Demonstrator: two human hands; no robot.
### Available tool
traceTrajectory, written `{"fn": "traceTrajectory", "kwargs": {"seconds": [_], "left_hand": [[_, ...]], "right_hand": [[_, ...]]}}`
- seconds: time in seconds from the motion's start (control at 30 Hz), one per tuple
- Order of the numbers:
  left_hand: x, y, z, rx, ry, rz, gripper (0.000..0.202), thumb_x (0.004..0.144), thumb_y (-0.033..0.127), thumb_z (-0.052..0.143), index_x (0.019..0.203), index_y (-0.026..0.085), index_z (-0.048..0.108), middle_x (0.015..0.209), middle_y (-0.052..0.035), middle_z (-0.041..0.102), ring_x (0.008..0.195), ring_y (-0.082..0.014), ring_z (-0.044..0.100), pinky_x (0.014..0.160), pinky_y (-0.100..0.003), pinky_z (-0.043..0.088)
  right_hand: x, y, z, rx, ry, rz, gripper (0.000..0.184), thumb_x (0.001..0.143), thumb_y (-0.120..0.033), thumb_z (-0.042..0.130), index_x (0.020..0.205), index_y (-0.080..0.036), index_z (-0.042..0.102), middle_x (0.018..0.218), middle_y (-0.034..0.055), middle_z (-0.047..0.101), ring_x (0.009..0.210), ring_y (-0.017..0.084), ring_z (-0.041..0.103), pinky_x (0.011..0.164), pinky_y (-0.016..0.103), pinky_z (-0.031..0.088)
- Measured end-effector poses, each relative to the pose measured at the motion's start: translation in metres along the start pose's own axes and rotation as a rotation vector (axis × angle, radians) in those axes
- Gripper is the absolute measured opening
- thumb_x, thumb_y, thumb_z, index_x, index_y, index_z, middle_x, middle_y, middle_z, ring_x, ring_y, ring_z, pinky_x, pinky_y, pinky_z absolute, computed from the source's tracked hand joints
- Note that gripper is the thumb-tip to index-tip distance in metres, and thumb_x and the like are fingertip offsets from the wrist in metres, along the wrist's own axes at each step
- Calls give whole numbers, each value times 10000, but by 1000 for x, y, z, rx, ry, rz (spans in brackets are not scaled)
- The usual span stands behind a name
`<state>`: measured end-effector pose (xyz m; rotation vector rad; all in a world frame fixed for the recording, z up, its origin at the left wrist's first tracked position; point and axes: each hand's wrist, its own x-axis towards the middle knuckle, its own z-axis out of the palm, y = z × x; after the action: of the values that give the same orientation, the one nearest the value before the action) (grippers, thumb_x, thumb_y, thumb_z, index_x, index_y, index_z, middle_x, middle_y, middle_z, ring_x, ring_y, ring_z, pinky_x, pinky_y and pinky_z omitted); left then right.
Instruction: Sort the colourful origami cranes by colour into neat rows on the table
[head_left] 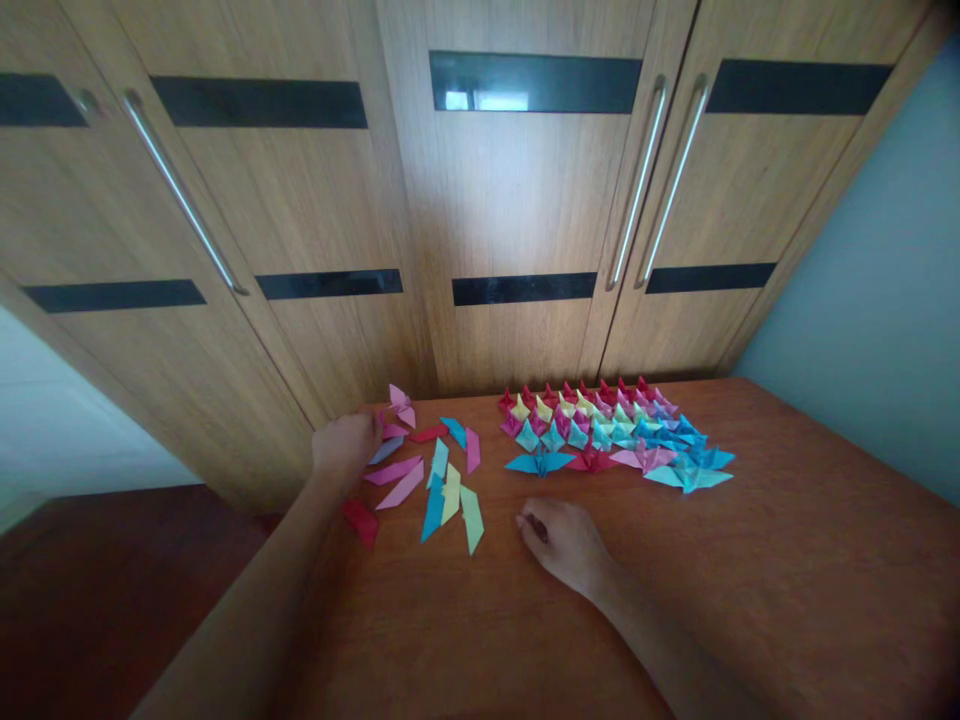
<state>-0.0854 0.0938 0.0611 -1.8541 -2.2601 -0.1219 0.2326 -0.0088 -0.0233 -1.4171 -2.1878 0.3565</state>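
Fingers (pixel 534 545) of the right hand (pixel 568 540) curl loosely together in front of the cranes (pixel 601 437); left of the cranes, by the papers (pixel 451 494), the left hand (pixel 345 446) has a grip I cannot tell.

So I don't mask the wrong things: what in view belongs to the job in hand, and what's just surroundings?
Job, it seems:
left hand, right hand
flat folded papers
paper cranes
table bearing them

Surroundings:
cabinet doors
metal handles
wall at right

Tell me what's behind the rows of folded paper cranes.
Behind the folded paper cranes stand wooden cabinet doors, showing above the far edge of the table. Anything lower is covered by it and cannot be seen.
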Motion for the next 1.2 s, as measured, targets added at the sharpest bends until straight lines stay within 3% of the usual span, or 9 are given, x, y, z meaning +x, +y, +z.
{"fn": "traceTrajectory", "kwargs": {"seconds": [0.17, 0.37, 0.5, 0.67, 0.77, 0.93, 1.03, 1.13, 1.2], "left_hand": [[-30, 9, -21, -12, 93, 27, 435, 906, 462, 331, 938, 178, 658, 845, -128, 688, 737, -288, 650, 577, -308, 395], [-74, 61, -40, -172, 326, 237, 307, 903, 390, 415, 803, 199, 634, 791, -53, 682, 719, -200, 622, 543, -258, 316], [-105, 102, -37, -269, 378, 478, 234, 888, 297, 461, 760, 190, 625, 748, -49, 668, 683, -178, 597, 599, -271, 357], [-135, 129, -25, -409, 309, 663, 221, 895, 294, 468, 790, 190, 632, 752, -53, 653, 704, -184, 585, 625, -281, 393], [-141, 129, -18, -549, 250, 659, 194, 894, 330, 488, 898, 202, 633, 850, -53, 648, 797, -196, 583, 693, -291, 432], [-133, 120, -6, -668, 294, 512, 267, 848, 277, 543, 1104, 209, 584, 1097, -85, 595, 1023, -245, 532, 877, -378, 426], [-127, 118, 1, -810, 130, 541, 247, 829, 229, 538, 1066, 206, 600, 1045, -63, 625, 968, -220, 559, 858, -350, 431], [-126, 118, 8, -943, -147, 545, 156, 836, 212, 491, 874, 179, 638, 798, -16, 641, 734, -160, 564, 667, -259, 422], [-126, 118, 11, -986, -271, 562, 162, 826, 208, 487, 770, 165, 633, 677, 13, 592, 638, -132, 515, 580, -228, 366]], "right_hand": [[1, 2, 1, 144, 23, 34, 200, 869, -293, 472, 721, -213, 581, 666, -9, 617, 616, 128, 555, 584, 228, 333], [6, -3, -8, 645, 79, 122, 283, 868, -419, 483, 762, -194, 618, 662, 5, 622, 596, 129, 559, 545, 225, 391], [10, -12, -13, 990, 80, 236, 376, 852, -529, 465, 891, -187, 616, 803, 37, 656, 601, 124, 566, 469, 208, 387], [12, -8, -5, 1044, 137, 314, 311, 789, -488, 567, 830, -183, 610, 673, -4, 596, 543, 113, 522, 426, 196, 358], [10, -2, 0, 1026, 167, 336, 247, 751, -426, 611, 747, -180, 605, 590, -25, 552, 492, 96, 466, 413, 193, 318], [8, 1, -4, 971, 162, 333, 219, 753, -400, 601, 746, -182, 621, 592, -20, 557, 501, 99, 460, 428, 203, 316], [9, -2, -8, 964, 152, 294, 232, 757, -415, 606, 737, -185, 619, 599, -19, 559, 512, 102, 467, 437, 208, 326], [8, -5, -11, 973, 113, 260, 247, 769, -425, 608, 732, -181, 617, 609, -18, 557, 537, 103, 477, 455, 209, 335], [7, -6, -13, 972, 99, 252, 252, 772, -424, 616, 725, -176, 623, 606, -21, 553, 537, 98, 469, 467, 210, 337]]}}
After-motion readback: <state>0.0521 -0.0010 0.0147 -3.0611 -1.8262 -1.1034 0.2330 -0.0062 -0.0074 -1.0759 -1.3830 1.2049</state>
